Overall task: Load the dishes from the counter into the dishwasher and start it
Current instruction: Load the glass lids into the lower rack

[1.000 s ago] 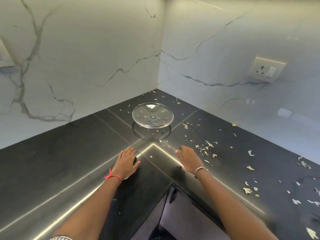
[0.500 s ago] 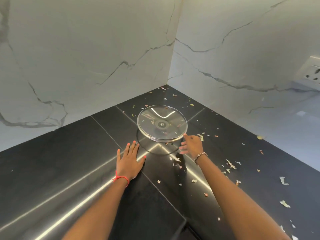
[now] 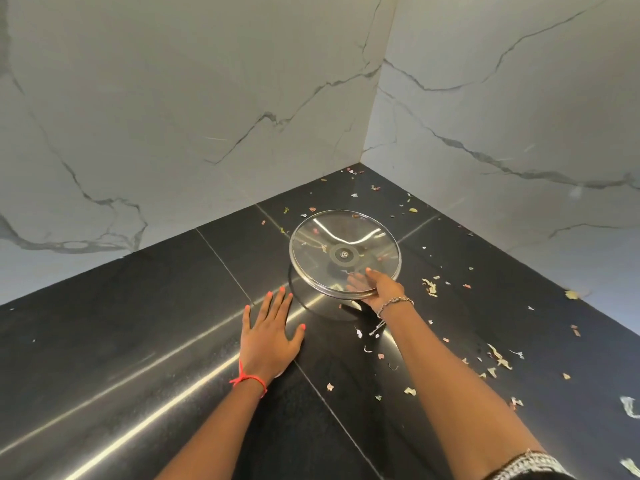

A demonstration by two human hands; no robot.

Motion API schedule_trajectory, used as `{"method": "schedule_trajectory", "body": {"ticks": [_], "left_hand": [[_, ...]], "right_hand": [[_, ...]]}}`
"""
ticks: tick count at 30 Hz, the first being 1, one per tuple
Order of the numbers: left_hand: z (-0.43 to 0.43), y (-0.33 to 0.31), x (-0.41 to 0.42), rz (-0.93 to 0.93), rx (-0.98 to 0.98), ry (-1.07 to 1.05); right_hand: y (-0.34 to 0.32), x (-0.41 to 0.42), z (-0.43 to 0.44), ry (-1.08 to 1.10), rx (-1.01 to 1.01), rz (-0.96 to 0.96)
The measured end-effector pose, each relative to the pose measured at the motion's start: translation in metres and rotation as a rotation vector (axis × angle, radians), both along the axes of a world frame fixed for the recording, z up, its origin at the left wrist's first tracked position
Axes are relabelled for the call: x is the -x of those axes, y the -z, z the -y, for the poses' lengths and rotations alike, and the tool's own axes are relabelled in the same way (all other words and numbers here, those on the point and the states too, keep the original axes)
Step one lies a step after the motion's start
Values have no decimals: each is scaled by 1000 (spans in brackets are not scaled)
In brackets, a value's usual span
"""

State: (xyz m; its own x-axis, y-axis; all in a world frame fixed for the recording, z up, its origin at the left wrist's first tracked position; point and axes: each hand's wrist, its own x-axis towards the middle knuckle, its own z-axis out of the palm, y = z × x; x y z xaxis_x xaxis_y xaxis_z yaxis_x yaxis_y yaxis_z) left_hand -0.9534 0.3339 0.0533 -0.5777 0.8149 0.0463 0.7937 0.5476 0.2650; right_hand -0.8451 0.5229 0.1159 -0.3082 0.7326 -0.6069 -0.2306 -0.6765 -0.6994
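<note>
Food scraps (image 3: 429, 287) litter the black table (image 3: 138, 341) by the marble corner. The glass lid (image 3: 346, 237) sits there. Right hand (image 3: 384, 289) grips its near rim, fingers (image 3: 356, 284) clamped beneath — left hand (image 3: 270, 337) lies flat, fingers spread.

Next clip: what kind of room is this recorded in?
Most likely a kitchen corner: a polished black stone counter meets white marble-veined wall panels, small food scraps litter the counter, and the right hand grips a round glass pot lid.
</note>
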Motion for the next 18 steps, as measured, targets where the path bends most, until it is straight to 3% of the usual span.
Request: {"method": "schedule_trajectory", "body": {"ticks": [12, 18], "left_hand": [[2, -4, 0, 57, -32, 22], [11, -10, -1, 209, -198, 55]], "right_hand": [[3, -36, 45, 120, -116, 35], [-9, -89, 94, 203, -145, 78]]}}
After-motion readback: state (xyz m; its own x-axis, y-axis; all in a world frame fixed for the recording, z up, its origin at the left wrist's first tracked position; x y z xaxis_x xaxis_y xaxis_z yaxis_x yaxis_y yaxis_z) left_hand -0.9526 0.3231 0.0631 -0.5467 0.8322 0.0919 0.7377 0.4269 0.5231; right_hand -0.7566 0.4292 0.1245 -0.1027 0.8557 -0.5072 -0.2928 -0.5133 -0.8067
